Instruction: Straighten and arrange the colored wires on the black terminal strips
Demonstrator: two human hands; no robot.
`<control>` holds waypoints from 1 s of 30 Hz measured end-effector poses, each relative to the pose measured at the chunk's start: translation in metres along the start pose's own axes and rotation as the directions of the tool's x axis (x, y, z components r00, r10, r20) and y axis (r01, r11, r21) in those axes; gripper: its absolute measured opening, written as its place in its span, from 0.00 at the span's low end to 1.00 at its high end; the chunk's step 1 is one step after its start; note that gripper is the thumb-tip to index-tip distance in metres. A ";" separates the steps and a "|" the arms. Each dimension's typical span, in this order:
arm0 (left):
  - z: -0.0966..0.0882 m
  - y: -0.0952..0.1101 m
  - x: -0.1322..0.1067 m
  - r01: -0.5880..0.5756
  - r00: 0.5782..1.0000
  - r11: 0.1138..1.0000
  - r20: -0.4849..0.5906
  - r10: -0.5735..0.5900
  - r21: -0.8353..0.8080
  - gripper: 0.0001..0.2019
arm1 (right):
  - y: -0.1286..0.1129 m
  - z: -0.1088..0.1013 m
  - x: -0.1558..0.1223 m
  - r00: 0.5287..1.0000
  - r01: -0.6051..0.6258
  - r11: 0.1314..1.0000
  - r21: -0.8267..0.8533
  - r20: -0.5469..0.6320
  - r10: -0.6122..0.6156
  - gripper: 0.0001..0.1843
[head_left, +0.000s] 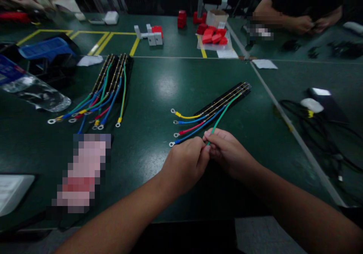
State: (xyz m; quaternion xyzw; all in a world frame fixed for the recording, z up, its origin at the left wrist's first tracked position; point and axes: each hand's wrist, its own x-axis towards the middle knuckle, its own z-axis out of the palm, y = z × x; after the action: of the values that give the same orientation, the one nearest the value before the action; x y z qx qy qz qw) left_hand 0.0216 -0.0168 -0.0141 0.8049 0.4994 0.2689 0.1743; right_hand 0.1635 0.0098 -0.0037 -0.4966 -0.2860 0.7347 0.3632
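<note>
My left hand point(185, 163) and my right hand point(228, 152) meet at the table's front centre, both with fingers pinched on the near end of a green wire point(224, 114). That wire runs up and right into a black wire harness point(227, 97) lying on the green table point(159, 84). Yellow, blue and red wires with ring terminals point(177, 127) fan out from the harness just left of my hands. What the fingertips pinch at the wire's end is hidden.
A second, larger bundle of coloured wires point(109, 87) lies to the left. A plastic bottle point(36, 93) and blue tray point(45, 48) sit far left. Red parts point(212, 34) and white blocks point(150, 34) are at the back. Another person's hands point(312, 21) work at the back right. Black cables point(317, 121) lie right.
</note>
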 end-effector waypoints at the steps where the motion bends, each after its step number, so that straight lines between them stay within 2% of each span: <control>1: 0.000 0.000 0.000 -0.003 1.000 1.000 0.000 0.003 0.001 0.11 | 0.000 0.000 0.000 1.000 0.000 1.000 -0.001 -0.002 0.000 0.11; 13: 0.003 -0.003 -0.003 -0.102 0.993 0.993 -0.047 0.105 0.066 0.08 | 0.001 0.000 0.000 1.000 0.024 1.000 -0.014 0.007 -0.024 0.11; 20: 0.002 -0.001 -0.002 -0.052 0.999 0.998 0.014 0.052 0.027 0.10 | 0.001 -0.001 0.001 1.000 -0.002 1.000 0.000 0.002 0.002 0.11; 30: 0.002 -0.001 -0.001 -0.036 0.999 0.999 -0.014 0.036 -0.015 0.09 | 0.000 -0.001 0.001 1.000 -0.004 1.000 -0.017 0.000 0.004 0.12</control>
State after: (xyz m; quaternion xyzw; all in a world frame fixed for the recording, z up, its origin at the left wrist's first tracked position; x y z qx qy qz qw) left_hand 0.0219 -0.0176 -0.0162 0.8106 0.4839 0.2811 0.1724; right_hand 0.1639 0.0102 -0.0048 -0.5002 -0.2913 0.7330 0.3573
